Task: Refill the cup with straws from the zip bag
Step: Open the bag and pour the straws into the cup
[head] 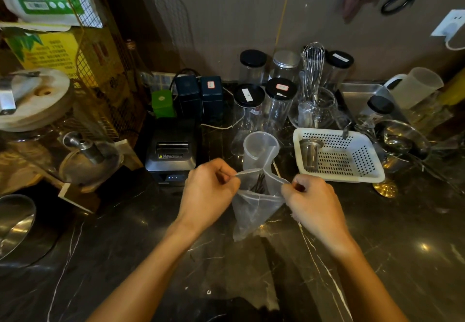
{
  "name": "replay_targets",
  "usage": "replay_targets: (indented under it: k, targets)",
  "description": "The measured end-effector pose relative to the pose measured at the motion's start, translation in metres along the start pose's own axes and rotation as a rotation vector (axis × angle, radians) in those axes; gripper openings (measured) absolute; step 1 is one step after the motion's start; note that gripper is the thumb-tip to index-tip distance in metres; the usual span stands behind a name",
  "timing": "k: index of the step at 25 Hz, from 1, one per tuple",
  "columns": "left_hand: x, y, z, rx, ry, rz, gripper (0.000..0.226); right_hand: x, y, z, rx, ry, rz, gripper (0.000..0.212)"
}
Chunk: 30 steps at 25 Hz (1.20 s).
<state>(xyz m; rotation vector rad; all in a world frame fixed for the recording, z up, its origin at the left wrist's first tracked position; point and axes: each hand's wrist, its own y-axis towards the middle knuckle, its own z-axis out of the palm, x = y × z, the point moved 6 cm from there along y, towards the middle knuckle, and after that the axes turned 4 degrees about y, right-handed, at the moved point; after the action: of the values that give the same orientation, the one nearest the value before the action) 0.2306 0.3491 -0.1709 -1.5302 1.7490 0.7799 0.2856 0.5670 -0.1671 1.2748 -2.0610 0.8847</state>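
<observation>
A clear zip bag (254, 208) hangs upright above the dark counter, its mouth pulled apart. My left hand (207, 191) pinches the left lip of the bag and my right hand (312, 201) pinches the right lip. Dark straws (259, 184) show inside the open mouth. Just behind the bag stands a translucent plastic cup (260, 149), upright; nothing shows inside it.
A white perforated basket (352, 168) with a metal strainer sits right of the cup. Behind are black-lidded jars (249, 95), a whisk in a glass (313, 75) and a receipt printer (171, 153). A glass jar with a wooden lid (35, 100) is at left.
</observation>
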Motion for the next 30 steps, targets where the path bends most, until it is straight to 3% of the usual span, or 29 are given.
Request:
replay_targets:
  k: [10,13,17,24,30]
  targets:
    - [-0.016,0.005,0.012,0.066,0.038,0.097,0.006,0.035,0.011,0.013,-0.072,-0.135,-0.25,0.033]
    - [-0.023,0.013,0.013,0.066,0.104,0.161,0.027,0.035,0.011,0.015,-0.049,-0.118,-0.296,0.03]
    - [-0.023,0.02,0.01,0.03,0.133,0.196,0.005,0.027,0.011,0.007,-0.064,-0.16,-0.223,0.028]
    - [0.001,0.025,-0.013,-0.066,0.103,0.069,0.012,0.004,0.014,-0.016,-0.126,-0.167,-0.064,0.025]
    - [-0.017,0.022,0.003,0.066,0.026,0.192,0.004,0.034,0.026,0.0,-0.109,-0.271,-0.209,0.025]
